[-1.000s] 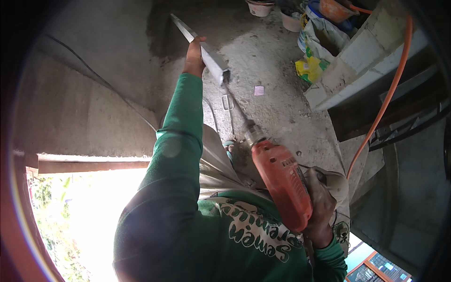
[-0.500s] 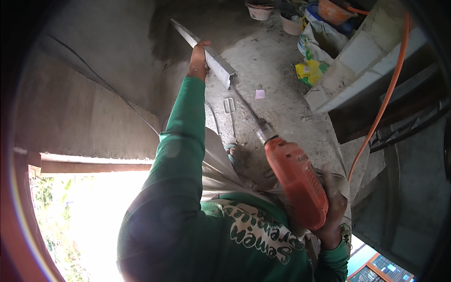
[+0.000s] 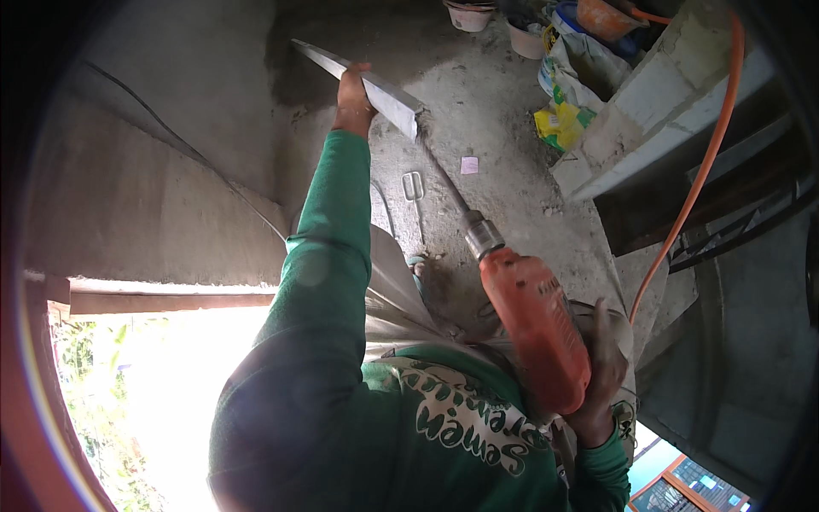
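My left hand (image 3: 354, 92) is wrapped round a long, pale metal bar (image 3: 394, 106), straight-edged and held out at an angle above the floor. At the lower right, my right hand (image 3: 604, 363) grips the rear of a red power drill (image 3: 537, 320), one finger raised along its side. From the drill's silver chuck (image 3: 483, 235) a long thin rod (image 3: 445, 181) runs up toward the bar's near end. The rod's tip is blurred there; whether it touches the bar I cannot tell. Below the bar, a metal rod with a looped frame (image 3: 413, 186) lies on the floor.
A pink paper square (image 3: 469, 165) lies on the concrete floor (image 3: 520, 183). Buckets (image 3: 525, 38) and an open sack (image 3: 589, 68) stand at the upper right, near a block wall (image 3: 657, 102). An orange hose or cable (image 3: 701, 183) hangs on the right. A bright opening (image 3: 171, 384) is at the left.
The metal bar and my left hand have shifted slightly left and up. The drill has moved a little left, and a finger of my right hand now stands out more.
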`<state>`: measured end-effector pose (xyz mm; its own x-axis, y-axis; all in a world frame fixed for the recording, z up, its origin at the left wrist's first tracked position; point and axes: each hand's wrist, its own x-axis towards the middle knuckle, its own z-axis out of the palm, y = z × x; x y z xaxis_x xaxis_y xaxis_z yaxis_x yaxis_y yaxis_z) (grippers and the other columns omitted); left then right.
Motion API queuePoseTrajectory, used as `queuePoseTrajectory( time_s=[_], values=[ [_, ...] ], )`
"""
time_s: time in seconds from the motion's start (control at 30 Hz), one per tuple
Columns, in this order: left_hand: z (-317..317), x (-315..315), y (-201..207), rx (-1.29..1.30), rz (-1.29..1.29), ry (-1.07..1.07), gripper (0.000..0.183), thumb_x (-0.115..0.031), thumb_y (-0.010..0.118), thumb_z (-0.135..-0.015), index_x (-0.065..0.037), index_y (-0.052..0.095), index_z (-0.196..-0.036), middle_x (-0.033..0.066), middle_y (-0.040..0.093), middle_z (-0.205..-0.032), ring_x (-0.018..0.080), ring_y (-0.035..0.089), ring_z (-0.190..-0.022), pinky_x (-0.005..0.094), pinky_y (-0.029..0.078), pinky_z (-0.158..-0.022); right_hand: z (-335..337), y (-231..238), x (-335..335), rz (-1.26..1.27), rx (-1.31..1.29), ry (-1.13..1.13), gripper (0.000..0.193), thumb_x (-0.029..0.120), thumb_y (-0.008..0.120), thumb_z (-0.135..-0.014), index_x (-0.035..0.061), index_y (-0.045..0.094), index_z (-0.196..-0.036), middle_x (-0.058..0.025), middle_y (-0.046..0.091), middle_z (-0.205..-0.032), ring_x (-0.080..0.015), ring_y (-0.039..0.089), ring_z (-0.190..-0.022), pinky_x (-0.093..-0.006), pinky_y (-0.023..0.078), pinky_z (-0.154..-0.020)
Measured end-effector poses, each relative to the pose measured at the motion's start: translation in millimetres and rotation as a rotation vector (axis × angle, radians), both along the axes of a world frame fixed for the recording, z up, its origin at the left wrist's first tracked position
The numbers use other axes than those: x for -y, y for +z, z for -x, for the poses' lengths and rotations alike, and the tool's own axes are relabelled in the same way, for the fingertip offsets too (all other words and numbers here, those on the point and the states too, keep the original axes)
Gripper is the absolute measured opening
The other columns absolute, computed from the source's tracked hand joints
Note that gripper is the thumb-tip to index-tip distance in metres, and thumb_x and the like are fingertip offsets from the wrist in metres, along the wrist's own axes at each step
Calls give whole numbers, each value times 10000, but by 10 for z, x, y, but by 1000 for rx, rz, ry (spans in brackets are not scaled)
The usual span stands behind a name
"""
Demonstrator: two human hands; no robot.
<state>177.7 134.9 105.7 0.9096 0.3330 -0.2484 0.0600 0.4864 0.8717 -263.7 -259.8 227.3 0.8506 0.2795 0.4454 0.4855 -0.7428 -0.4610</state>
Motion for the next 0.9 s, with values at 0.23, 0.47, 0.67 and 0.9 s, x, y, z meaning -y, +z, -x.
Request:
queuePoseTrajectory(
  time_s=[0.23,0.47,0.67,0.9],
  values=[
    [147,121,146,6,92,4,327,-339,617,-898,-101,594,-1122,189,603,-1191,379,598,-1038,533,518,-920,-14,73,-42,-32,-137,-94,686,250,863,-746,-48,568,-1290,-190,718,-1003,-362,718,-843,-433,565,-776],
    [125,157,196,-40,177,-28,337,-340,601,-902,-101,588,-1140,199,596,-1238,391,588,-1103,531,506,-965,-104,41,143,-165,-147,-14,943,252,863,-754,-56,400,-1515,-156,701,-922,-315,707,-782,-386,548,-747],
    [90,132,112,12,101,31,333,-348,593,-907,-93,603,-1122,198,592,-1254,401,584,-1105,541,505,-965,35,77,131,-349,-276,-256,1006,217,856,-755,-48,329,-1570,-146,735,-1005,-273,731,-823,-372,552,-754],
    [46,223,27,-89,119,17,377,-317,641,-881,-106,577,-1187,185,586,-1221,368,589,-1042,534,512,-919,-31,66,29,-224,-252,-40,768,193,856,-750,-58,526,-1397,-177,730,-1069,-300,730,-841,-385,560,-789]
  ],
)
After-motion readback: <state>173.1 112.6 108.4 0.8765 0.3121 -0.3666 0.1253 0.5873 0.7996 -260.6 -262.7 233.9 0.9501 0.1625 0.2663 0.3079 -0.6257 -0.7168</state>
